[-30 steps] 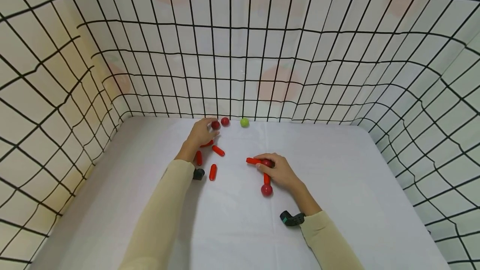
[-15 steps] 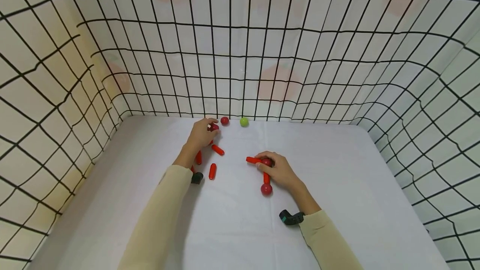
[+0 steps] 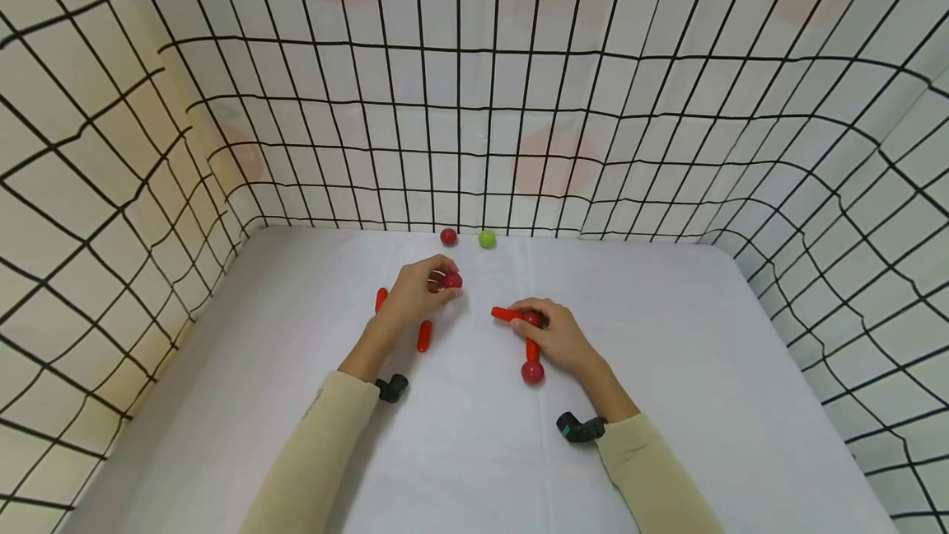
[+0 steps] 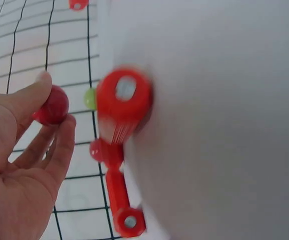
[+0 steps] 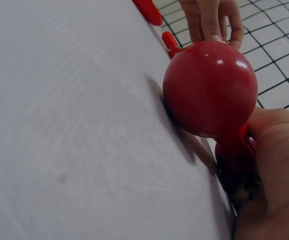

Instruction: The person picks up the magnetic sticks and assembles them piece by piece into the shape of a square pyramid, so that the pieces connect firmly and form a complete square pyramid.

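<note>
L hand point(image 3: 418, 297) pinches red ball point(image 3: 452, 280); R hand point(image 3: 561, 336) grips red ball-and-rod piece point(image 3: 528, 334) on table point(image 3: 667, 369).

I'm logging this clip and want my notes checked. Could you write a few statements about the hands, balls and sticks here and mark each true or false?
1. The left hand pinches a dark red ball. True.
2. The green ball lies in the right hand. False: it sits loose by the mesh wall, beside a red ball.
3. The right hand grips a piece made of red sticks and balls. True.
4. All red sticks are joined into that piece. False: a loose stick lies near the left hand.
5. Both hands are lifted to the top of the mesh. False: they are low over the white tabletop.
</note>
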Demonstrator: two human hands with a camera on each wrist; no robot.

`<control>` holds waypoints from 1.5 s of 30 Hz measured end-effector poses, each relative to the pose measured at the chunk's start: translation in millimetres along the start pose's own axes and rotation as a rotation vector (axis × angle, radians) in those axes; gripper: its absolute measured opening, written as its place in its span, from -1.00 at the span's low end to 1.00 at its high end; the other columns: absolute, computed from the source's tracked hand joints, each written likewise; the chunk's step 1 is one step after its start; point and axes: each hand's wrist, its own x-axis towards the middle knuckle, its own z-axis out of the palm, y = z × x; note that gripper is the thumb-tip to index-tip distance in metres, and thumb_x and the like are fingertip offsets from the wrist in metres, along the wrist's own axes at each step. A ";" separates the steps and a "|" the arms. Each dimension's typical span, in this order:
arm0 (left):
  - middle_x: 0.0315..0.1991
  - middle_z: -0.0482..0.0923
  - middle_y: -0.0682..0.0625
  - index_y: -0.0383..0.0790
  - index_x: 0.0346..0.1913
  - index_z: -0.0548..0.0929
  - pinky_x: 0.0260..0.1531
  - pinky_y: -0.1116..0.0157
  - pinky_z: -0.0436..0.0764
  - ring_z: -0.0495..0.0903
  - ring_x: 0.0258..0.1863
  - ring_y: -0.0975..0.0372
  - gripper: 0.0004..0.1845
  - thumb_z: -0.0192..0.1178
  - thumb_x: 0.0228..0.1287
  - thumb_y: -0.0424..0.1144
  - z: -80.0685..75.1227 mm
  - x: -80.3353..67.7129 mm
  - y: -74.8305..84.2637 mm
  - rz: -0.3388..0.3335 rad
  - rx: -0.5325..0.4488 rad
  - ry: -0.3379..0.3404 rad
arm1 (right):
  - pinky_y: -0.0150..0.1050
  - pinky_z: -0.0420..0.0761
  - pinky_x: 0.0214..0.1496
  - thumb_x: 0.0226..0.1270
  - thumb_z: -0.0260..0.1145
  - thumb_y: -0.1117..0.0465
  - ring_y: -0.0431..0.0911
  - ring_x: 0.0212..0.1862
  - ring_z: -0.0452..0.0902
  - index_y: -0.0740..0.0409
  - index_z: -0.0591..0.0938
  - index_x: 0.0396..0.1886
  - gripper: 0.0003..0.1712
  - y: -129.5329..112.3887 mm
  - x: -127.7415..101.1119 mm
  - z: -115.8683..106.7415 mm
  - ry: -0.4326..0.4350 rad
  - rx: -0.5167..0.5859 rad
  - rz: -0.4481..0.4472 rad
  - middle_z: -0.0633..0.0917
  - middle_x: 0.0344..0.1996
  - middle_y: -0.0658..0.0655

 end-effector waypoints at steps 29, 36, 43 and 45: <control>-0.08 0.74 0.07 -0.11 0.12 0.73 0.10 0.21 0.71 0.67 -0.03 0.21 -0.60 0.50 0.23 -0.21 49.2 -14.7 10.9 0.039 0.011 -0.103 | -0.18 0.56 0.05 0.41 0.42 0.14 -0.05 -0.04 0.56 -0.03 0.75 0.07 -0.73 -2.4 -1.7 -5.0 0.022 0.049 0.000 0.75 -0.05 0.00; -0.08 0.74 0.07 -0.08 0.11 0.73 0.09 0.19 0.72 0.68 -0.03 0.20 -0.61 0.51 0.21 -0.20 50.8 -15.1 9.3 0.020 0.017 -0.092 | -0.24 0.57 0.01 0.41 0.42 0.15 -0.05 -0.09 0.57 0.01 0.76 0.01 -0.78 -0.2 -0.1 -4.3 0.064 0.061 0.016 0.76 -0.14 0.01; -0.06 0.74 0.04 -0.12 0.14 0.71 0.09 0.19 0.72 0.69 -0.02 0.19 -0.58 0.50 0.23 -0.20 52.6 -15.9 9.8 0.039 0.006 -0.090 | -0.10 0.58 0.12 0.37 0.46 0.13 -0.05 -0.01 0.57 -0.02 0.73 0.07 -0.70 -4.1 0.9 -3.8 0.053 0.003 0.013 0.74 -0.06 0.02; -0.06 0.74 0.04 -0.13 0.16 0.70 0.10 0.20 0.72 0.69 -0.02 0.20 -0.57 0.50 0.23 -0.19 53.0 -16.1 9.8 0.044 0.008 -0.088 | -0.06 0.59 0.17 0.36 0.47 0.11 -0.05 0.03 0.57 -0.04 0.71 0.12 -0.65 -6.8 3.2 -3.1 0.033 -0.037 -0.007 0.72 -0.01 0.01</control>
